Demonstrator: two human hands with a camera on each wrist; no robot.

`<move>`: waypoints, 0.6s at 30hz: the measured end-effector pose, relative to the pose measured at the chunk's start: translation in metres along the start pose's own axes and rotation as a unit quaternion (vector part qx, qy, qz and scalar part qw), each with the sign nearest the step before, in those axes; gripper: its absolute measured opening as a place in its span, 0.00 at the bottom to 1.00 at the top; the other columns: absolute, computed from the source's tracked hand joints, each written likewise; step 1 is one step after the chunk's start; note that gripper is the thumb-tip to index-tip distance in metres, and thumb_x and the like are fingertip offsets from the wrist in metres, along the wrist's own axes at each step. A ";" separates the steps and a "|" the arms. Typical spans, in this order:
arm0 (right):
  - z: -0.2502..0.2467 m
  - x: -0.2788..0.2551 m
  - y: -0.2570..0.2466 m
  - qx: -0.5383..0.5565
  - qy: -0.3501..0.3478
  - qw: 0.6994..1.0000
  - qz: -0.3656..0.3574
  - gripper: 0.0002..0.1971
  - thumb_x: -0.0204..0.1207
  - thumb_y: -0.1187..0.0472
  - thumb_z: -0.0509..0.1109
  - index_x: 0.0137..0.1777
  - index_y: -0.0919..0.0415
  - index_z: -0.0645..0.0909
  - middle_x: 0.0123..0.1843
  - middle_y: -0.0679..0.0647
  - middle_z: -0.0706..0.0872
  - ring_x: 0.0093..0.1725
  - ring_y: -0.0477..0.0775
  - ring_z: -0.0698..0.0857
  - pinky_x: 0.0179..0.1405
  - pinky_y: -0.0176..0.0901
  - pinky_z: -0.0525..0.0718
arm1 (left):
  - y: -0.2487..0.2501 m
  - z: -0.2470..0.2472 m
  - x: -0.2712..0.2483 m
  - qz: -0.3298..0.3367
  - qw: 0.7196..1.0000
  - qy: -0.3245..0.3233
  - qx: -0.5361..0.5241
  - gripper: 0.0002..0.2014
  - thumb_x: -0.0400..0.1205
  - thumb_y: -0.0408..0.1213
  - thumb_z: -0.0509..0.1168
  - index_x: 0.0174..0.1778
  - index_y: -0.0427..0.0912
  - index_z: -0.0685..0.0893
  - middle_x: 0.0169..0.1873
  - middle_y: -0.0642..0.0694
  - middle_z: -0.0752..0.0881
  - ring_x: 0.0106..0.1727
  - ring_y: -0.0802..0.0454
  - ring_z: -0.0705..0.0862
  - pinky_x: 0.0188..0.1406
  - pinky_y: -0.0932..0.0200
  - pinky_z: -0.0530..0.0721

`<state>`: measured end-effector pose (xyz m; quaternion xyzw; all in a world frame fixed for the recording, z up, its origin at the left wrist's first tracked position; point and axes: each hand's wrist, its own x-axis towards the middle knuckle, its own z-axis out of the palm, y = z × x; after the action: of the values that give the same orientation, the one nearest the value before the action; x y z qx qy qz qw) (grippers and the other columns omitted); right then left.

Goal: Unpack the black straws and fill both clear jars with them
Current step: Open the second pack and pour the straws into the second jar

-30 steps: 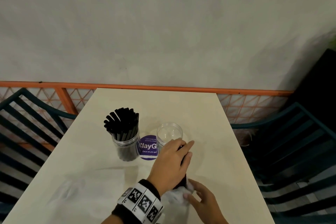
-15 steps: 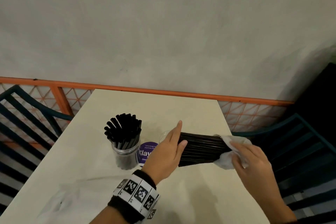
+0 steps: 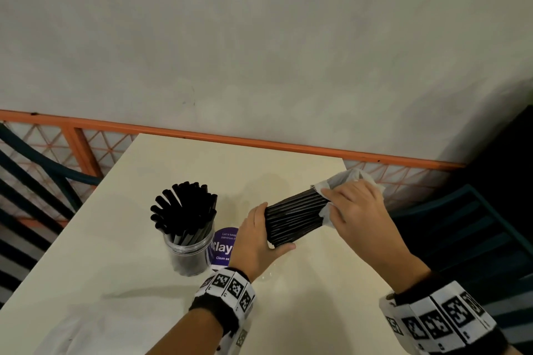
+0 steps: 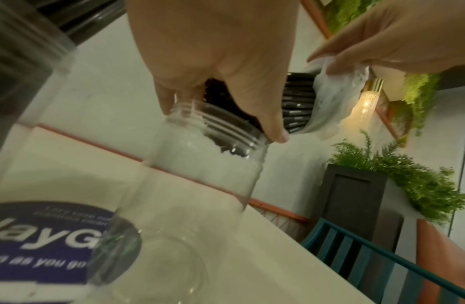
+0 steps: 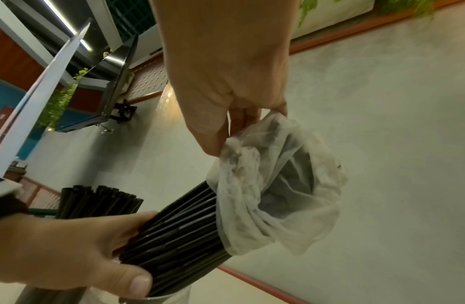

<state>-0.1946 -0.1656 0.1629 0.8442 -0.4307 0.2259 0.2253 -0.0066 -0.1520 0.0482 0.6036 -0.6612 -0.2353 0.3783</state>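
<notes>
Bundle of black straws point(image 3: 294, 217) tilted over empty clear jar point(image 4: 200, 164), translucent wrapper point(image 5: 275, 185) on far end; other jar point(image 3: 189, 253) full.

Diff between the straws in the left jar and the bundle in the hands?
The jar straws stand upright and fanned out in the filled jar; the held bundle lies nearly level, packed tight. The jar straws are bare; the bundle's far end sits in a white wrapper, which the right hand pinches while the left hand grips the bundle. Both black.
</notes>
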 end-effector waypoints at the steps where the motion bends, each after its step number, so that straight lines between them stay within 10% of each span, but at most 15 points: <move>1: 0.002 0.001 -0.001 -0.010 -0.003 1.000 -0.008 0.10 0.69 0.62 0.71 0.49 0.63 0.87 0.38 0.56 0.89 0.40 0.60 0.87 0.56 0.49 0.67 | -0.003 0.002 0.000 0.001 1.000 0.006 -0.006 0.49 0.65 0.59 0.74 0.75 0.38 0.61 0.68 0.42 0.73 0.68 0.48 0.74 0.69 0.53 0.74; 5: 0.003 0.009 -0.007 -0.016 -0.013 0.999 -0.035 0.19 0.56 0.66 0.82 0.49 0.63 0.87 0.39 0.56 0.89 0.41 0.59 0.88 0.58 0.52 0.69 | -0.012 0.007 -0.002 0.030 0.999 0.030 0.007 0.45 0.67 0.69 0.62 0.69 0.36 0.67 0.60 0.42 0.77 0.61 0.48 0.77 0.63 0.51 0.79; 10: -0.004 0.018 -0.023 -0.028 -0.053 0.993 -0.103 0.15 0.61 0.65 0.76 0.49 0.62 0.87 0.40 0.55 0.89 0.44 0.57 0.87 0.62 0.59 0.82 | -0.021 0.008 -0.003 0.017 0.994 -0.038 0.103 0.54 0.64 0.80 0.43 0.71 0.36 0.67 0.75 0.34 0.67 0.73 0.40 0.71 0.71 0.46 0.73; 18: 0.003 0.034 -0.056 -0.069 -0.187 0.968 -0.153 0.11 0.61 0.54 0.78 0.42 0.58 0.86 0.39 0.53 0.88 0.42 0.55 0.86 0.56 0.53 0.86 | -0.009 -0.004 -0.001 -0.033 0.992 -0.119 -0.019 0.59 0.61 0.70 0.64 0.79 0.39 0.48 0.79 0.42 0.60 0.78 0.47 0.63 0.76 0.45 0.66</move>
<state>-0.1297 -0.1592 0.1698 0.9096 -0.3457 -0.0033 0.2304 0.0019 -0.1522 0.0435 0.5859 -0.6765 -0.3301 0.3003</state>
